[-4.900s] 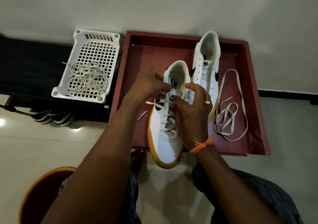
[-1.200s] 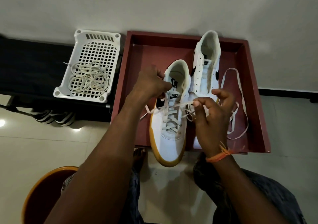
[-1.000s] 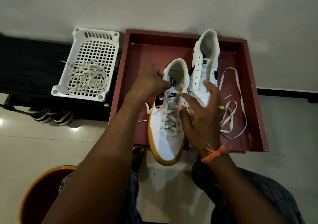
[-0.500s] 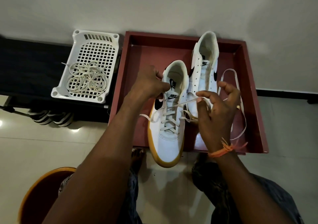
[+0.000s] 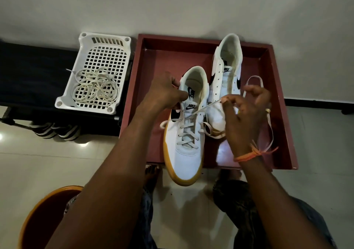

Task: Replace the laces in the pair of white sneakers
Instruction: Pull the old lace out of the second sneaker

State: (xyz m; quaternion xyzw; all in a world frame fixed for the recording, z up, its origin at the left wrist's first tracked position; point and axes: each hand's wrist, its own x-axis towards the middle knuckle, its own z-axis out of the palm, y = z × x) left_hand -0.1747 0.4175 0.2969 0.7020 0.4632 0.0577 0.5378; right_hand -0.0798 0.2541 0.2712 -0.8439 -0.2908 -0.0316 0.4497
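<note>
The near sneaker (image 5: pixel 188 134) carries "NIKE" in black on its tongue label, with a swoosh logo printed on the insole; the far sneaker (image 5: pixel 226 76) shows "NIKE" on its tongue too. Both stand in the dark red tray (image 5: pixel 145 76), the near one with its gum-soled toe jutting over the tray's front edge, the far one toward the back right corner, its eyelets bare. The left hand (image 5: pixel 164 95) reaches in from the left, its fingers clenched on the near sneaker's collar. The right hand (image 5: pixel 247 114), wearing a ring and an orange wrist thread (image 5: pixel 251 154), pinches a lace (image 5: pixel 203 109) between thumb and forefinger, drawn taut from the top eyelets. A loose lace (image 5: pixel 269 122) lies along the tray's right side. Left of the tray, a white basket (image 5: pixel 103 46) holds coiled laces (image 5: pixel 95 88).
</note>
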